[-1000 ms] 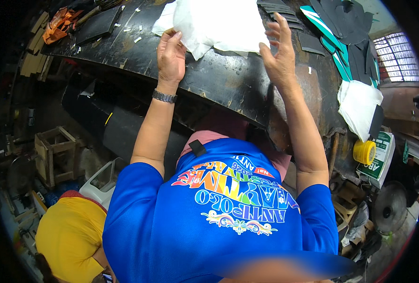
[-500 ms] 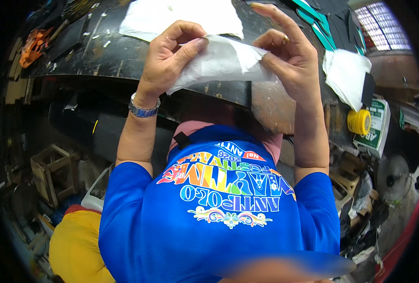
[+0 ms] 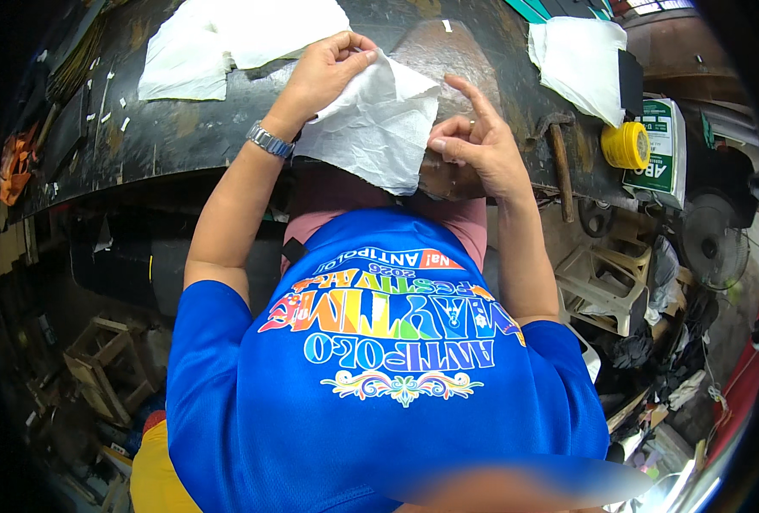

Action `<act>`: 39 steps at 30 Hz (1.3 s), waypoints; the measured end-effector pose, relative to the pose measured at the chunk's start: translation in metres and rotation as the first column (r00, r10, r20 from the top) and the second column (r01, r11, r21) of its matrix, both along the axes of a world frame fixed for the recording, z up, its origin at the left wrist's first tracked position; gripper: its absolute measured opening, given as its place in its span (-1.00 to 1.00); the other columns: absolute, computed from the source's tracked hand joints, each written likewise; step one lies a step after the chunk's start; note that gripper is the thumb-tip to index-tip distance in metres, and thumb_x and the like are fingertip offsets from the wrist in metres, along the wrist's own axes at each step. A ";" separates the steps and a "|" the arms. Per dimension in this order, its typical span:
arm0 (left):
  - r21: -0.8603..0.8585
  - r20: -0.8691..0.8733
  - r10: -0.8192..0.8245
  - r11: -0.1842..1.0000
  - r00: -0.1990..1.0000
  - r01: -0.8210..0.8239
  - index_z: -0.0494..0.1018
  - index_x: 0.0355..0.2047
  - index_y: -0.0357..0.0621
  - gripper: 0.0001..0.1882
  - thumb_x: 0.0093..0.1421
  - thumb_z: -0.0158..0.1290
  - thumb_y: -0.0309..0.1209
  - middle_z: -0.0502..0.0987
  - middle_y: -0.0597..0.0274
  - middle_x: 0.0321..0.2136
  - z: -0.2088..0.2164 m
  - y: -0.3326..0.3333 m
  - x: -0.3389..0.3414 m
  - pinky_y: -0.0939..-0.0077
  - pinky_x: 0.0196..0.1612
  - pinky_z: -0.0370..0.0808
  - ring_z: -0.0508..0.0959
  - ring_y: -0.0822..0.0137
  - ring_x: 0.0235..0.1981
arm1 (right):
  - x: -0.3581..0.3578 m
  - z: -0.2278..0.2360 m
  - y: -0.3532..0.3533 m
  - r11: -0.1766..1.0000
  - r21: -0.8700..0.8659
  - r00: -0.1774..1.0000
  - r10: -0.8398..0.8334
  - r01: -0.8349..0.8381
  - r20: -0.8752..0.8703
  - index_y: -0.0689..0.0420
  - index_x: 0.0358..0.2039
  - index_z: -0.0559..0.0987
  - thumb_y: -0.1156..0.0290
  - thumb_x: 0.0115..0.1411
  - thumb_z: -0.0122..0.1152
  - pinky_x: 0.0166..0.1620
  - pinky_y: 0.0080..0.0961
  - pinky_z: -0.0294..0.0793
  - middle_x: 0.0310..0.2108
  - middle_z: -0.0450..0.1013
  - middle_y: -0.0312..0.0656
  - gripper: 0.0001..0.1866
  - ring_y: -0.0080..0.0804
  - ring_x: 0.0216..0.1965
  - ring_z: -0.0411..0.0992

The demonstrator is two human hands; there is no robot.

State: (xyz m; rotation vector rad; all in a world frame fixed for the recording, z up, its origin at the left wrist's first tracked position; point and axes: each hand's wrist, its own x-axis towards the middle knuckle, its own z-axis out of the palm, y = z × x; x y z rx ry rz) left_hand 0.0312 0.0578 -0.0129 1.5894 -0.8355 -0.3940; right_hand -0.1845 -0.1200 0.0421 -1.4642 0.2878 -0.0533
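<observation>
My left hand (image 3: pixel 332 68) pinches the top edge of a thin, creased white sheet (image 3: pixel 371 128). The sheet hangs over the near edge of the dark worktable (image 3: pixel 251 107). Beside the sheet's right edge is my right hand (image 3: pixel 478 150), index finger raised and thumb and the other fingers apart; whether a fingertip touches the edge I cannot tell. More white sheets (image 3: pixel 251 34) lie flat beyond my left hand. A brown board with a shiny surface (image 3: pixel 452 60) is on the table behind my right hand.
A hammer (image 3: pixel 561 162) lies at the table's right edge. Right of it are a white sheet pile (image 3: pixel 578 68), a yellow round container (image 3: pixel 626 145) and a green-and-white box (image 3: pixel 660 154). A stool (image 3: pixel 602 282) and a fan (image 3: pixel 713 231) stand lower right. An orange item (image 3: pixel 19 162) is far left.
The white sheet has gone from folded or gathered between both hands to hanging more open from my left hand. My right hand has moved down and loosened from its corner. The view has shifted.
</observation>
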 end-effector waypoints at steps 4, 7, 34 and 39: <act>0.012 0.203 0.137 0.990 0.970 -0.142 0.60 -0.15 -0.18 -0.82 0.34 0.20 -0.34 0.65 0.38 -0.31 0.055 0.001 0.017 0.58 -0.17 0.52 0.56 0.59 -0.26 | 0.000 0.011 -0.006 0.987 -0.012 0.980 -0.156 0.158 0.120 0.14 0.44 0.15 0.47 0.27 0.35 -0.33 -0.65 0.48 -0.30 0.59 -0.12 -0.19 -0.53 -0.36 0.55; -0.135 0.154 0.238 0.967 0.959 -0.218 0.58 -0.10 -0.22 -0.75 0.26 0.22 -0.38 0.62 0.07 -0.23 0.103 0.009 0.006 0.39 -0.26 0.54 0.60 0.21 -0.40 | 0.002 0.019 -0.007 0.990 0.124 0.990 -0.077 0.063 0.116 0.09 0.49 -0.03 0.09 0.46 0.09 -0.22 -0.51 0.59 -0.11 0.56 0.13 -0.23 -0.30 -0.18 0.62; 0.376 0.722 -0.294 0.927 0.627 0.002 0.25 0.40 -0.06 -0.02 0.16 0.09 0.34 0.20 -0.05 0.42 -0.001 -0.017 -0.079 -0.03 0.51 -0.07 0.12 0.01 0.48 | -0.059 0.013 -0.002 0.983 -0.156 0.973 -0.129 0.099 -0.193 0.01 0.55 -0.10 0.74 0.03 0.35 -0.36 -0.67 0.46 -0.35 0.45 -0.20 0.16 -0.63 -0.41 0.45; 0.432 0.701 -0.345 0.902 0.624 0.012 0.11 0.47 -0.06 0.15 0.06 0.17 0.38 0.15 -0.09 0.44 0.013 -0.015 -0.079 -0.12 0.50 -0.12 0.11 -0.07 0.48 | -0.074 0.035 -0.015 0.898 -0.438 0.942 -0.177 0.037 -0.283 0.00 0.55 -0.06 0.70 0.03 0.38 -0.42 -0.72 0.36 -0.45 0.40 -0.33 0.15 -0.72 -0.50 0.32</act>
